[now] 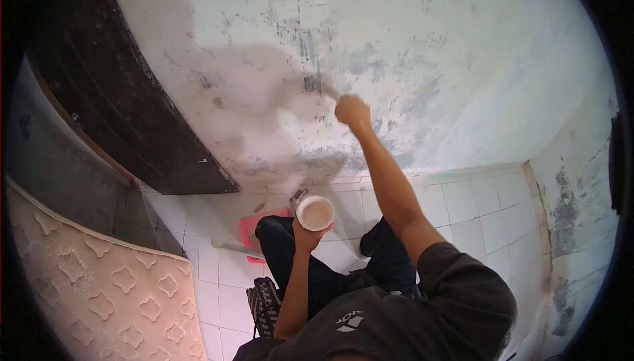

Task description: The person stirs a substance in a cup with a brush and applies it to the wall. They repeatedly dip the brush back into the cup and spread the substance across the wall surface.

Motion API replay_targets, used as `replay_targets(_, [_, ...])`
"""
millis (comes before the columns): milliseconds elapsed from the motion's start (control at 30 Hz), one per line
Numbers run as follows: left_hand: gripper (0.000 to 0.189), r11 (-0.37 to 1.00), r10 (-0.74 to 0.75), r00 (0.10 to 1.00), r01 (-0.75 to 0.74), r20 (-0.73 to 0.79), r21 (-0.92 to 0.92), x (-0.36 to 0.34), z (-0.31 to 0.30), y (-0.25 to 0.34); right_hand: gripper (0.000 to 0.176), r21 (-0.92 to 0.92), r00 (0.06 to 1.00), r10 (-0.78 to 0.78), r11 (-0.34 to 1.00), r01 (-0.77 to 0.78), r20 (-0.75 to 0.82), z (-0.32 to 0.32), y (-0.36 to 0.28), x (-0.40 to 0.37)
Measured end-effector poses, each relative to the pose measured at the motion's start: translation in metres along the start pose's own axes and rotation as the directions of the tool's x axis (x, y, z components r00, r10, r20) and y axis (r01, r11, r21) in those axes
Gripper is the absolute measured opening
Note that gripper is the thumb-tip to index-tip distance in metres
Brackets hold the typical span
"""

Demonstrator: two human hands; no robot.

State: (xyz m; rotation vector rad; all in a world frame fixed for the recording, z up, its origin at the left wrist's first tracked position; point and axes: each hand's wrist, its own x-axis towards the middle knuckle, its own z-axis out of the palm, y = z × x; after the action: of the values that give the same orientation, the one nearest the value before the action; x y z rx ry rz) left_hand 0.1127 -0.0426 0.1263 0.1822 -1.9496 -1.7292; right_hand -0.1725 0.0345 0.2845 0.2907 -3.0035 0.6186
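Note:
My right hand [352,111] is closed round the handle of a brush [330,91], whose head is blurred against the patchy wall [257,77]. Dark scuffs and grey patches mark the wall around it. Low in front of my body, my left hand [309,234] holds a round white container [315,213] from below and the side. Pale pinkish material shows inside the container, and its opening faces up.
A dark door [105,84] stands at the left. Below it lies a patterned mattress [112,295]. On the tiled floor [456,209] are a pink tray [249,229], beside my knee, and a pale roller-like object [231,247].

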Motion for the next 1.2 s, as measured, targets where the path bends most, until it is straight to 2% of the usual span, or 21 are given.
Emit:
replay_targets(100, [0.064, 1.000, -0.010, 1.000, 0.010, 0.015, -0.030, 0.000, -0.001, -0.010, 0.026, -0.002, 0.988, -0.046, 0.999, 0.046, -0.145, -0.062, -0.027, 0.017])
replay_targets(233, [0.068, 0.999, 0.001, 1.000, 0.001, 0.024, -0.053, -0.001, 0.000, -0.020, 0.026, -0.035, 0.901, -0.146, 0.989, 0.144, -0.408, -0.128, -0.057, 0.026])
replay_targets(367, [0.071, 0.999, 0.017, 1.000, -0.017, 0.013, -0.036, -0.002, 0.001, -0.026, 0.025, -0.078, 0.880, -0.187, 0.982, 0.171, -0.437, -0.172, -0.079, 0.014])
replay_targets(433, [0.071, 0.999, 0.033, 0.999, -0.033, -0.002, -0.014, -0.001, 0.000, -0.016, 0.022, -0.104, 0.763, -0.208, 0.978, 0.183, -0.612, -0.182, -0.086, 0.010])
replay_targets(467, [0.071, 0.999, 0.047, 0.999, -0.047, -0.013, 0.008, -0.001, 0.000, -0.012, 0.018, -0.148, 0.670, -0.242, 0.970, 0.195, -0.702, -0.181, -0.087, 0.014])
replay_targets(500, [0.071, 0.999, 0.042, 0.999, -0.042, -0.014, 0.007, -0.001, 0.001, -0.012, 0.018, -0.150, 0.673, -0.243, 0.969, 0.195, -0.699, -0.179, -0.088, 0.015])
replay_targets(567, [0.072, 0.995, 0.037, 0.999, -0.037, -0.004, -0.097, 0.001, 0.002, -0.011, 0.018, -0.243, 0.591, -0.310, 0.951, 0.194, -0.744, -0.175, -0.088, 0.018])
replay_targets(600, [0.072, 0.994, 0.033, 0.999, -0.033, -0.001, -0.100, 0.000, 0.002, -0.013, 0.018, -0.245, 0.594, -0.310, 0.951, 0.190, -0.742, -0.168, -0.086, 0.019])
replay_targets(667, [0.071, 0.999, -0.003, 1.000, 0.004, 0.026, -0.045, -0.002, 0.002, -0.019, 0.016, -0.273, 0.750, -0.349, 0.934, 0.230, -0.562, -0.141, -0.077, 0.022])
replay_targets(733, [0.070, 0.999, 0.008, 1.000, -0.008, 0.016, -0.047, -0.003, 0.004, -0.024, 0.015, -0.342, 0.732, -0.381, 0.915, 0.213, -0.565, -0.092, -0.063, 0.021])
replay_targets(800, [0.070, 0.999, 0.027, 1.000, -0.027, 0.001, -0.042, -0.003, 0.003, -0.024, 0.018, -0.359, 0.838, -0.442, 0.875, 0.325, -0.321, -0.058, -0.041, 0.012])
replay_targets(867, [0.069, 0.999, 0.026, 1.000, -0.026, 0.008, -0.023, -0.002, 0.001, -0.020, 0.014, -0.319, 0.873, -0.328, 0.923, 0.215, -0.360, -0.018, -0.030, 0.003])
replay_targets(900, [0.069, 0.999, 0.028, 1.000, -0.028, 0.004, -0.020, -0.002, -0.001, -0.021, 0.014, -0.289, 0.901, -0.282, 0.939, 0.188, -0.330, 0.001, -0.022, 0.003])
replay_targets(1067, [0.069, 0.994, -0.047, 0.999, 0.045, -0.012, -0.104, 0.002, -0.006, -0.021, 0.014, -0.356, 0.912, -0.329, 0.906, 0.230, -0.246, 0.081, 0.006, -0.001])
replay_targets(1133, [0.070, 0.997, -0.031, 0.999, 0.029, -0.022, -0.072, 0.004, -0.008, -0.022, 0.015, -0.346, 0.960, -0.252, 0.917, 0.196, -0.124, 0.094, 0.007, -0.006])
replay_targets(1167, [0.071, 0.999, -0.018, 0.999, 0.016, -0.035, -0.041, 0.004, -0.009, -0.023, 0.015, -0.347, 0.960, -0.253, 0.917, 0.198, -0.122, 0.098, 0.008, -0.007])
replay_targets(1200, [0.071, 0.999, -0.021, 0.999, 0.020, -0.038, -0.041, 0.003, -0.008, -0.023, 0.015, -0.337, 0.974, -0.224, 0.920, 0.201, -0.030, 0.101, 0.009, -0.009])
